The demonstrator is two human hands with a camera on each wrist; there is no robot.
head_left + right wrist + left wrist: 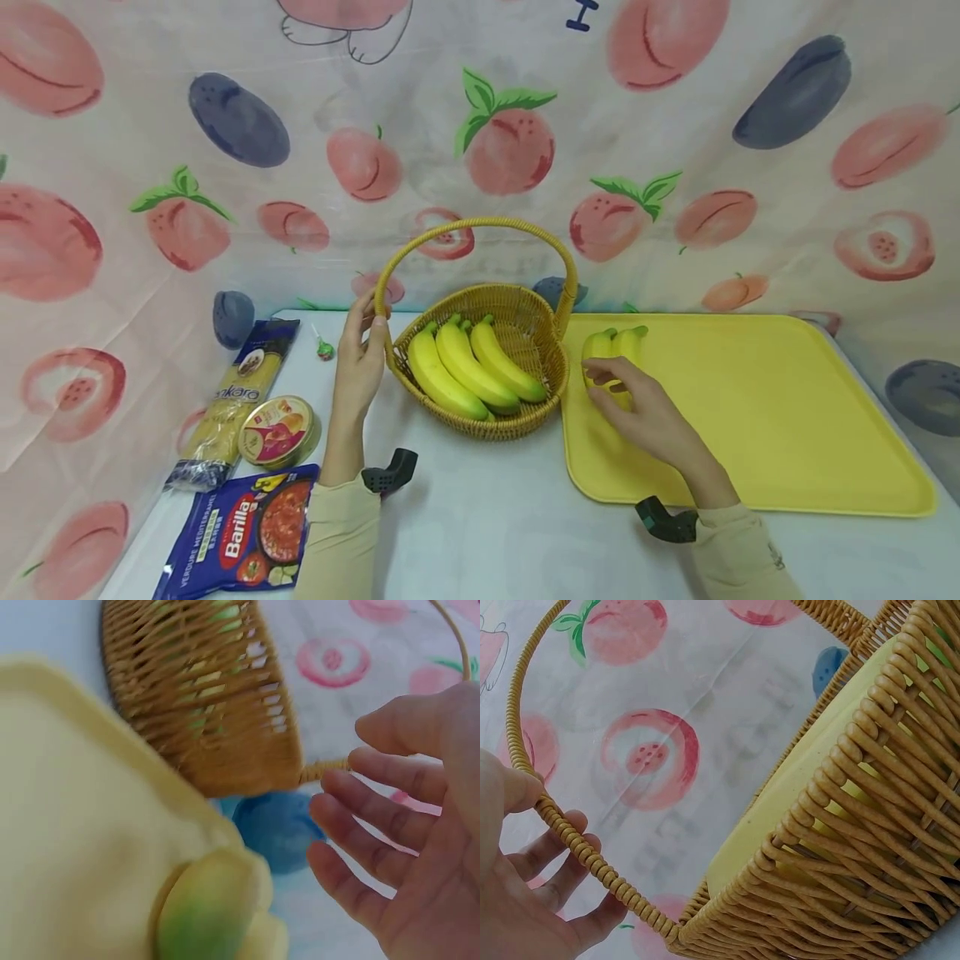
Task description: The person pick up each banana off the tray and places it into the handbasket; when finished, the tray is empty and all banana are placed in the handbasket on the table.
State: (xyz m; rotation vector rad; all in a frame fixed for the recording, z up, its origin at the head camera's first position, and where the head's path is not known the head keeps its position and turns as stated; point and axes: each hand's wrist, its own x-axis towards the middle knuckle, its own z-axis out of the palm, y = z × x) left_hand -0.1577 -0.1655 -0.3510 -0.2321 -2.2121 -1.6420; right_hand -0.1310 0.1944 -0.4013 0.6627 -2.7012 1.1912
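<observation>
Barilla pouch (243,533) sits at the bench's near left corner. Left hand (360,362) is curled round the wicker basket (525,329) handle. Right hand (637,408) rests loose-fingered over the banana bunch (611,343) at the yellow tray's (787,400) far left corner, not gripping it.

sleeves (341,533): beige, long, cuffed | wrist mounts (390,472): black plastic, one per wrist | hands: bare
</observation>
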